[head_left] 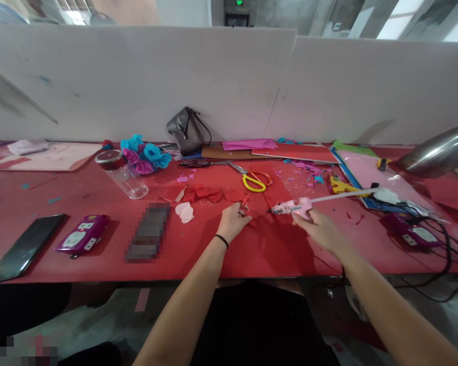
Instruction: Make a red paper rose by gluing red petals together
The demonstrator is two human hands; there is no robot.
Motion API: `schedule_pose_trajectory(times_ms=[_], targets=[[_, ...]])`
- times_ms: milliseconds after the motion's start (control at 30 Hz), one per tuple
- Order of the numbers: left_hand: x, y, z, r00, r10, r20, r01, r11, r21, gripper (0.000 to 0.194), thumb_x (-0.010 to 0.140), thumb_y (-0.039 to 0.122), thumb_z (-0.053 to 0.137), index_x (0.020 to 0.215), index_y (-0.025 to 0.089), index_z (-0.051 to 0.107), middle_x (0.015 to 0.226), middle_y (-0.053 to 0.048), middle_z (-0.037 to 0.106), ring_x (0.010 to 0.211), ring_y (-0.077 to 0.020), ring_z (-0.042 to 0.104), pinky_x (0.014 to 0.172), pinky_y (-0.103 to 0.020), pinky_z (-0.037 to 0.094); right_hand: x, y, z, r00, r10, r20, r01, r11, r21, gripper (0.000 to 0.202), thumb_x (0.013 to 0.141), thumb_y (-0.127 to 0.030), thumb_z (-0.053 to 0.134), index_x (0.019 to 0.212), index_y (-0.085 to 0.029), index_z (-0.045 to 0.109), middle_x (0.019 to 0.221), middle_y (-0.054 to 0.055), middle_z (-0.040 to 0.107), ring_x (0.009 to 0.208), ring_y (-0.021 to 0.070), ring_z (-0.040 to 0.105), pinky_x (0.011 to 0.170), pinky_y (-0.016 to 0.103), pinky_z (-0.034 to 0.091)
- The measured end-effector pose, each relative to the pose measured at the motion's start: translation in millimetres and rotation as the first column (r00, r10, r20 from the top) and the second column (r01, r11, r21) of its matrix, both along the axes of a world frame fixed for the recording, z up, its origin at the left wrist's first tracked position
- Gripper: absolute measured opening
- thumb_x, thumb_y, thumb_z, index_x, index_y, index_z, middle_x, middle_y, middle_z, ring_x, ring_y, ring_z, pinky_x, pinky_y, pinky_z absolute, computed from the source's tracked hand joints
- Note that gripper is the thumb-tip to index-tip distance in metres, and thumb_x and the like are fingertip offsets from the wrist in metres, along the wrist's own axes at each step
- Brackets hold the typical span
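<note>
Glue gun [292, 206], pink, pistol-shaped, between bench's [191, 267] front and rear edges; right hand [322, 229] wrapped round handle. Red piece [246, 200], small, apparently paper, pinched in left hand [233, 220]. Hazard: nozzle [270, 210], if hot, could burn nearby fingers through a slip. Pale cut-outs [184, 212]: thin, flat, rounded.

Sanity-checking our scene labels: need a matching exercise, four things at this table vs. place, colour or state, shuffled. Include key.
Things
1. Hot glue gun
2. Scissors
3. Jar
4. Handbag

Place, colour or state
A. See-through, next to the blue and purple paper flowers
B. Dark, with a thin strap, up near the white partition
C. Pink, held in the right grip
D. Lying on the table, with a yellow handle loop

Pairs: 1-C, 2-D, 3-A, 4-B
</note>
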State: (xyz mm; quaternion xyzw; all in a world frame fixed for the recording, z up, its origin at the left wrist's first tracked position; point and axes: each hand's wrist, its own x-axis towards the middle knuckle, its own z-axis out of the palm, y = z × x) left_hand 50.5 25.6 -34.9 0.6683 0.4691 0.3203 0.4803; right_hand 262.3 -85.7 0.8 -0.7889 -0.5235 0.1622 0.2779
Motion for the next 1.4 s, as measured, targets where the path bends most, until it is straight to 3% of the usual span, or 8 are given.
schedule_pose_trajectory(times_ms=[233, 400, 533, 600, 833, 1033, 1200, 1400], targets=[[-10.3, -3.3, 5.0, 0.943, -0.045, 0.328, 0.07, 0.995, -0.065, 0.023, 0.066, 0.015, 0.064, 0.088, 0.016, 0.063, 0.071, 0.002, 0.057, 0.057, -0.0068, 0.049, 0.058, -0.02, 0.039, 42.1, 38.4, 0.2, 0.971, -0.164, 0.173, 0.193, 0.966, -0.17, 0.035, 0.086, -0.042, 0.041, 0.073, -0.017, 0.06, 0.068, 0.01, 0.064, 0.069, 0.0229, 0.062, 0.061, 0.031, 0.041], [-13.8, -0.5, 6.8, 0.905, -0.023, 0.424, 0.064, 0.994, -0.083, 0.034, 0.061, 0.016, 0.07, 0.094, 0.014, 0.061, 0.068, 0.004, 0.053, 0.051, -0.0037, 0.043, 0.052, -0.017, 0.033, 15.8, 34.8, 15.4, 0.787, -0.217, 0.577, 0.173, 0.976, 0.132, 0.029, 0.081, -0.034, 0.051, 0.092, -0.012, 0.068, 0.103, 0.021, 0.065, 0.1, 0.0345, 0.057, 0.082, 0.045, 0.04], [-13.0, 1.2, 4.6, 0.928, -0.015, 0.371, 0.046, 0.996, -0.075, 0.041, 0.058, 0.016, 0.072, 0.095, 0.016, 0.055, 0.065, 0.007, 0.053, 0.045, -0.0027, 0.039, 0.047, -0.017, 0.03, -38.4, 44.4, 35.4, 0.92, 0.298, 0.253, -0.33, 0.939, 0.094, 0.026, 0.083, -0.036, 0.051, 0.089, -0.021, 0.071, 0.096, 0.007, 0.072, 0.092, 0.0209, 0.063, 0.088, 0.033, 0.043], [-13.1, 0.6, 4.9, 0.94, -0.035, 0.339, 0.058, 0.997, -0.057, 0.045, 0.057, 0.016, 0.072, 0.098, 0.017, 0.053, 0.064, 0.007, 0.056, 0.047, -0.004, 0.043, 0.049, -0.018, 0.032, -62.0, 56.3, 42.8, 0.902, 0.398, 0.166, -0.401, 0.916, -0.019, 0.024, 0.078, -0.033, 0.056, 0.093, -0.022, 0.071, 0.101, 0.005, 0.072, 0.097, 0.021, 0.063, 0.087, 0.031, 0.043], [-14.6, -2.3, 6.4, 0.961, -0.082, 0.266, 0.078, 0.997, 0.026, 0.041, 0.062, 0.017, 0.07, 0.098, 0.018, 0.051, 0.067, 0.004, 0.059, 0.054, -0.0079, 0.051, 0.055, -0.02, 0.038, -86.5, 77.6, 50.9, 0.852, 0.441, 0.284, -0.376, 0.891, -0.255, 0.019, 0.069, -0.021, 0.057, 0.074, -0.025, 0.075, 0.078, 0.005, 0.074, 0.078, 0.0235, 0.067, 0.065, 0.029, 0.042], [-12.8, 3.4, 1.6, 0.907, 0.061, 0.416, -0.084, 0.996, 0.039, 0.015, 0.08, 0.032, 0.055, 0.079, 0.018, 0.052, 0.073, 0.001, 0.056, 0.055, -0.0071, 0.042, 0.055, -0.022, 0.034, -68.5, 85.5, 34.9, 0.989, 0.117, -0.095, -0.097, 0.977, 0.19, 0.018, 0.07, -0.031, 0.061, 0.075, -0.024, 0.076, 0.082, 0.004, 0.075, 0.083, 0.0233, 0.067, 0.074, 0.03, 0.045], [-14.5, 7.1, 3.7, 0.817, 0.164, 0.553, -0.162, 0.985, -0.054, 0.021, 0.082, 0.036, 0.051, 0.076, 0.017, 0.055, 0.066, 0.002, 0.047, 0.059, -0.0086, 0.04, 0.058, -0.021, 0.033, -83.2, 101.1, 10.3, 0.645, 0.015, -0.764, 0.314, 0.906, 0.283, 0.025, 0.056, -0.036, 0.073, 0.074, -0.018, 0.075, 0.07, 0.003, 0.074, 0.071, 0.0205, 0.067, 0.068, 0.03, 0.049], [-16.9, 10.3, 6.2, 0.788, 0.236, 0.568, -0.189, 0.972, -0.142, 0.026, 0.075, 0.042, 0.06, 0.074, 0.016, 0.055, 0.067, 0.001, 0.052, 0.063, -0.009, 0.044, 0.062, -0.022, 0.036, -103.3, 106.0, 1.7, 0.25, 0.066, -0.966, 0.382, 0.91, 0.161, 0.021, 0.046, -0.028, 0.08, 0.062, -0.018, 0.07, 0.055, 0.0, 0.068, 0.054, 0.0129, 0.062, 0.055, 0.024, 0.048]])
